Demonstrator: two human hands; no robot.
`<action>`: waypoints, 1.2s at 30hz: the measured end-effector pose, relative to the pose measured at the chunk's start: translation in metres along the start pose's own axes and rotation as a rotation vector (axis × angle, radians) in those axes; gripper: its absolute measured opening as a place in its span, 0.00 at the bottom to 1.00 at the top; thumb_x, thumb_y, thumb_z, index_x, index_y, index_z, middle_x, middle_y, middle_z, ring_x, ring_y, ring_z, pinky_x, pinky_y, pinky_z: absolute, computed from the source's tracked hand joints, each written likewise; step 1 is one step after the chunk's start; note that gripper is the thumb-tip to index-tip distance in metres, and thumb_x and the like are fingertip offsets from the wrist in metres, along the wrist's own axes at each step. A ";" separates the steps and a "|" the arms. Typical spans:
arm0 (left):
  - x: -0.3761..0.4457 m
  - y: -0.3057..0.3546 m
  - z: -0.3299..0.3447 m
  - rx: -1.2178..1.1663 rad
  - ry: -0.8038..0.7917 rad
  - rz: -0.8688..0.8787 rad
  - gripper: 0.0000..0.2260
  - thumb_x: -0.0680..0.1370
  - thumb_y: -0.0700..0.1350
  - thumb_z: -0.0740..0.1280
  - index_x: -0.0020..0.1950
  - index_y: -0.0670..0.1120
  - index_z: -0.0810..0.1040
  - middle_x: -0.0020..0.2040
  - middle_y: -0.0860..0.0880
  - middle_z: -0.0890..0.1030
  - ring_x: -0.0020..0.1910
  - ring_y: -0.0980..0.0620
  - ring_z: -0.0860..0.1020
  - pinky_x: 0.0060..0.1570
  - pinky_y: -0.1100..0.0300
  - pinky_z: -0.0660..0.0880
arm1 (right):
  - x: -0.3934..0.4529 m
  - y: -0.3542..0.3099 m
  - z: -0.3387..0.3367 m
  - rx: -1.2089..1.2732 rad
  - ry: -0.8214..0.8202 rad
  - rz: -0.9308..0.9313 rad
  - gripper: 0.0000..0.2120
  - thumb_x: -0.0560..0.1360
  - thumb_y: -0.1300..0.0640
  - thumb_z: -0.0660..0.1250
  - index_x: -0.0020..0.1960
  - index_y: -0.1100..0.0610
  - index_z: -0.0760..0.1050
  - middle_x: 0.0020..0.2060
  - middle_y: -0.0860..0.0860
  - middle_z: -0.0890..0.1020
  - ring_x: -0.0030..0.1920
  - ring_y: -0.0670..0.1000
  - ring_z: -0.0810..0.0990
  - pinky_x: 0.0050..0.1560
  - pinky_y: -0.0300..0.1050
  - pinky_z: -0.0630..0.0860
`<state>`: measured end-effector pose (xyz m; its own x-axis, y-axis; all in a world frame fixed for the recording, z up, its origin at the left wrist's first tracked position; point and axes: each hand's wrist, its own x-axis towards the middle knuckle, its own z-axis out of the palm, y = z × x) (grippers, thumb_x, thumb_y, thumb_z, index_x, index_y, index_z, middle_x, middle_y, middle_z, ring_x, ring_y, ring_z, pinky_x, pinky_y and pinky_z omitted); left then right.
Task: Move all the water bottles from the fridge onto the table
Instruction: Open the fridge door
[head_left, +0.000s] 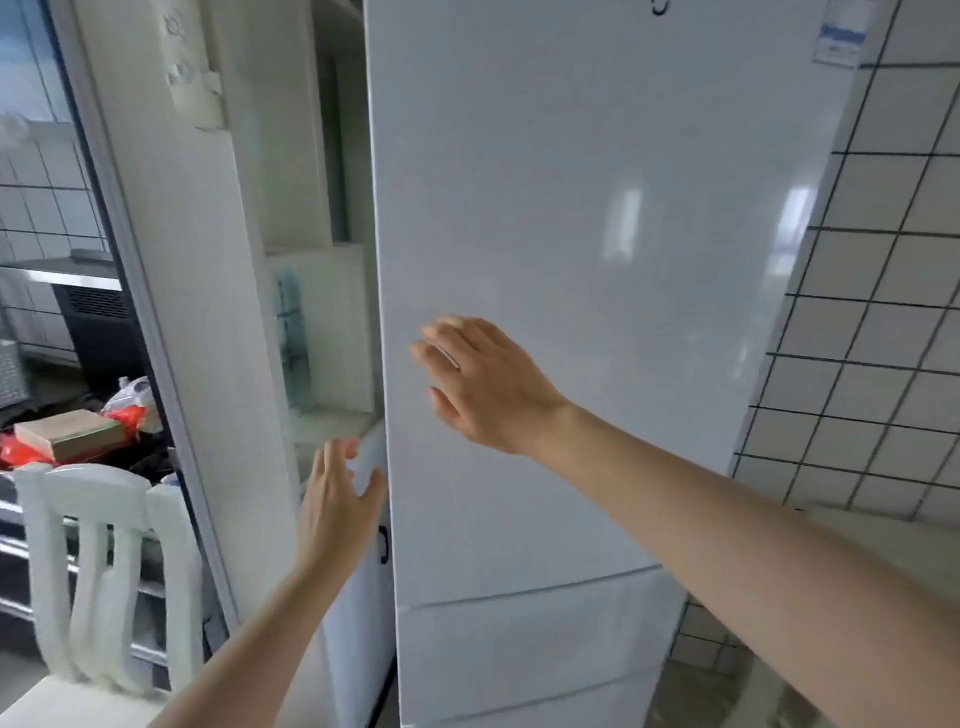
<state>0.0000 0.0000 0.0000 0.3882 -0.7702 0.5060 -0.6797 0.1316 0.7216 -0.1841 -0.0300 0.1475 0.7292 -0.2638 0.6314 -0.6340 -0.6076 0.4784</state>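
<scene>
A tall white fridge fills the middle of the view. Its upper door (597, 260) stands slightly ajar, with a narrow gap along the left edge. Through the gap I see white shelves and one clear water bottle (291, 332), upright on a shelf. My right hand (483, 384) lies flat against the door front, fingers straight. My left hand (337, 493) is at the door's lower left edge, fingers relaxed and spread, thumb touching the edge. Neither hand holds anything.
A white wooden chair (109, 571) stands at the lower left. Behind it a dark surface (150, 457) carries a box and red and white bags. A white pillar (197, 312) flanks the fridge on the left. A tiled wall (883, 312) is on the right.
</scene>
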 end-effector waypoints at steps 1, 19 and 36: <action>0.006 -0.005 0.001 -0.028 -0.013 -0.006 0.17 0.77 0.44 0.68 0.64 0.44 0.70 0.60 0.47 0.75 0.55 0.45 0.77 0.51 0.51 0.72 | 0.014 -0.001 0.004 -0.033 -0.021 -0.037 0.21 0.74 0.54 0.58 0.63 0.63 0.73 0.60 0.60 0.77 0.63 0.62 0.74 0.64 0.55 0.70; 0.050 -0.028 0.046 -0.225 -0.255 -0.107 0.12 0.73 0.56 0.72 0.48 0.52 0.73 0.46 0.51 0.80 0.44 0.51 0.78 0.44 0.51 0.77 | 0.106 -0.004 0.030 -0.590 -0.379 -0.237 0.30 0.76 0.35 0.56 0.63 0.57 0.74 0.65 0.61 0.71 0.72 0.60 0.61 0.74 0.64 0.42; -0.067 0.025 0.001 -0.250 -0.182 0.045 0.29 0.62 0.70 0.70 0.55 0.56 0.72 0.50 0.59 0.79 0.48 0.59 0.79 0.46 0.54 0.79 | 0.013 -0.022 -0.050 -0.188 0.089 -0.237 0.19 0.73 0.43 0.65 0.43 0.60 0.79 0.51 0.59 0.80 0.61 0.60 0.74 0.76 0.58 0.53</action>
<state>-0.0433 0.0544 -0.0164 0.2281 -0.8562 0.4636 -0.5104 0.3003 0.8058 -0.1737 0.0175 0.1756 0.8422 -0.0595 0.5359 -0.4917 -0.4927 0.7180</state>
